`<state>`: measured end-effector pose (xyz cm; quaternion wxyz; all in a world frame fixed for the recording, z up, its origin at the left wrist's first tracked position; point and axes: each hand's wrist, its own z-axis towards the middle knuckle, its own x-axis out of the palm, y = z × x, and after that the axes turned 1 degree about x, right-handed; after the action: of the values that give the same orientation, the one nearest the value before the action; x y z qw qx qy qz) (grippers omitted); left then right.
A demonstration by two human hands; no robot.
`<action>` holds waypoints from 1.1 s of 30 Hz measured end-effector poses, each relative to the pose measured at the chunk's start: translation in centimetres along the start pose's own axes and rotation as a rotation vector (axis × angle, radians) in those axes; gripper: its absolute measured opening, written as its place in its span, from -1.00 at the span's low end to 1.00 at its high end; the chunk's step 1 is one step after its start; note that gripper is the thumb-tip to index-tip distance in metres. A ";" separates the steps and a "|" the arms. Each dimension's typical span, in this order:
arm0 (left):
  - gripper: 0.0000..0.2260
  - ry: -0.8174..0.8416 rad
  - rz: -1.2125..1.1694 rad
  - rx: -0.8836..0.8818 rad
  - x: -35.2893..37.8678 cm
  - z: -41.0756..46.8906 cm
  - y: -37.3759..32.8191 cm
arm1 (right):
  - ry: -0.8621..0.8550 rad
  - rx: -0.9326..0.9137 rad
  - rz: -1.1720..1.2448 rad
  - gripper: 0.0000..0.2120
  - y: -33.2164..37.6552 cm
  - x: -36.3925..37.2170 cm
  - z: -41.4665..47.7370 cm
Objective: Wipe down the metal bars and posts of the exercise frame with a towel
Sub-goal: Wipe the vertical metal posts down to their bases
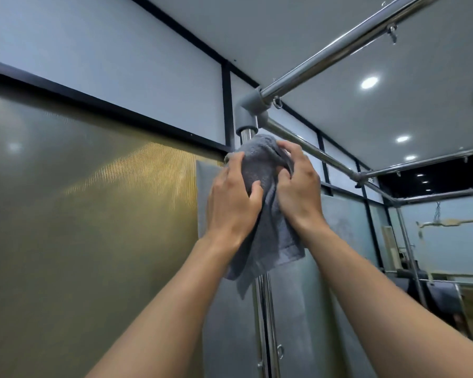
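Dim room, ceiling spotlights [369, 82] glaring, wide-angle bowing

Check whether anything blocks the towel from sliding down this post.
The left grip and right grip hold the towel around the post, just under the grey joint. Below, the post looks bare until a small ring low down, which the towel would have to pass.

Both arms reach up; left hand [232, 205] and right hand [299, 189] grip the towel [272, 241].
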<state>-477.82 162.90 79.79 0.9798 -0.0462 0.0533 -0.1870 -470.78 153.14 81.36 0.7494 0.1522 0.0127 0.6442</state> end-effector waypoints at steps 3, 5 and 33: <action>-0.50 0.017 0.039 0.050 2.6 2.2 1.6 | -0.030 0.001 -0.018 -0.49 -2.1 1.5 3.4; -0.49 0.039 0.128 0.061 4.1 4.1 2.5 | -0.052 0.002 -0.019 -0.52 -3.3 2.7 5.6; -0.54 -0.122 0.073 0.167 8.8 5.4 8.1 | 0.048 -0.084 -0.192 -0.64 -7.9 5.3 3.3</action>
<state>-466.10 167.56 83.49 0.9878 0.0262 -0.0206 -0.1519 -461.60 156.64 83.51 0.8130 0.1032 0.0183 0.5728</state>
